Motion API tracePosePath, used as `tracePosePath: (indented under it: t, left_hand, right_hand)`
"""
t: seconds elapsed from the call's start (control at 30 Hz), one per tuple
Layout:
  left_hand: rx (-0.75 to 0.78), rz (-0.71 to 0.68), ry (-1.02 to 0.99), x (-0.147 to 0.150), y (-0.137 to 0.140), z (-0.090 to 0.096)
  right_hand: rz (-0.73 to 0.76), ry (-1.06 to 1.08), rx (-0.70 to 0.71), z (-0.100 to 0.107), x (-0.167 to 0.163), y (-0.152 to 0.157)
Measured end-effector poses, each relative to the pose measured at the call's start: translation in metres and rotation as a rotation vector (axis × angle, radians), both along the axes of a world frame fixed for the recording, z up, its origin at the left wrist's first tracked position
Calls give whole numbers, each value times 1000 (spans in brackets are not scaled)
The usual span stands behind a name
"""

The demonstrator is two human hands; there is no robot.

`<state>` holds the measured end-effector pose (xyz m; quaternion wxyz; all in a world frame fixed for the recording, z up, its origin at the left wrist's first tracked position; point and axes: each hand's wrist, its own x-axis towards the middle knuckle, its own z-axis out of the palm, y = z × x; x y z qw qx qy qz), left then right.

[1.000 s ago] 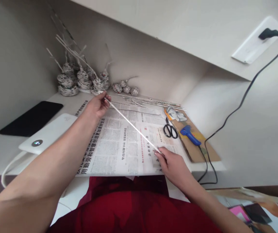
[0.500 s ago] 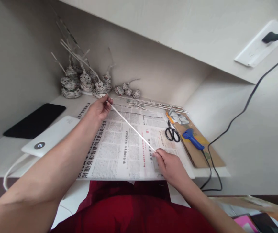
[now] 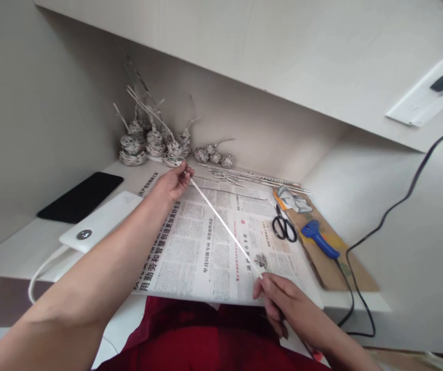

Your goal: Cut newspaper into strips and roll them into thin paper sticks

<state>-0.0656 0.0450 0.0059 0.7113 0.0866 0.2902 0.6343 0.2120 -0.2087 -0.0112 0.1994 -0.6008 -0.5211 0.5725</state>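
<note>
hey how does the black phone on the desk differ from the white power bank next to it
The black phone is dark, with nothing plugged in that shows; the white power bank is pale, has a small round display near one end and a white cable trailing from it. The phone lies farther from the newspaper. Both are flat slabs lying on the desk, left of the left hand.

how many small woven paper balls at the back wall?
3 small woven balls in a row at the back wall, right of the taller woven pieces, behind the newspaper. More may be hidden.
</note>
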Motion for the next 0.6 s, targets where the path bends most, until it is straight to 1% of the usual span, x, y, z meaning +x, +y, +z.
tracePosePath:
  t: [0.07, 0.1, 0.13, 0.17, 0.2, 0.23, 0.33, 0.4, 0.43, 0.47, 0.5, 0.53, 0.57, 0.6]
  left_hand:
    - [8, 22, 1, -1, 1, -1]
    - [13, 28, 4, -1, 1, -1]
    - [19, 27, 8, 0, 1, -1]
    - [25, 21, 13, 0, 0, -1]
    - [30, 12, 16, 1, -1, -1]
    - [34, 3, 18, 2, -2, -1]
    - [41, -15, 9, 3, -4, 0]
    - [48, -27, 3, 3, -4, 0]
    - [52, -32, 1, 2, -4, 0]
    - [56, -35, 1, 2, -4, 0]
    - [59, -36, 2, 2, -3, -1]
    - [59, -37, 4, 2, -3, -1]
    - [58, -36, 6, 2, -3, -2]
    - [55, -36, 9, 3, -3, -2]
  right_hand:
    - [-2, -351, 272, 1, 13, -8]
    - [-20, -478, 377, 0, 19, -12]
    - [-23, -540, 423, 0, 24, -15]
    - [-13, -542, 422, -1, 28, -19]
    - [-6, -496, 374, -2, 30, -22]
    - [-5, -410, 292, -3, 31, -25]
    - [-50, -41, 5, -8, 26, -33]
    - [-88, 177, -114, -11, 23, -36]
    - [-90, 236, -153, -11, 22, -36]
    - [-80, 253, -185, -9, 21, -35]
    - [-60, 228, -203, -7, 21, -33]
    - [-35, 161, -193, -4, 21, -30]
    - [-9, 57, -140, 0, 21, -26]
    - [3, -71, -38, 3, 21, -21]
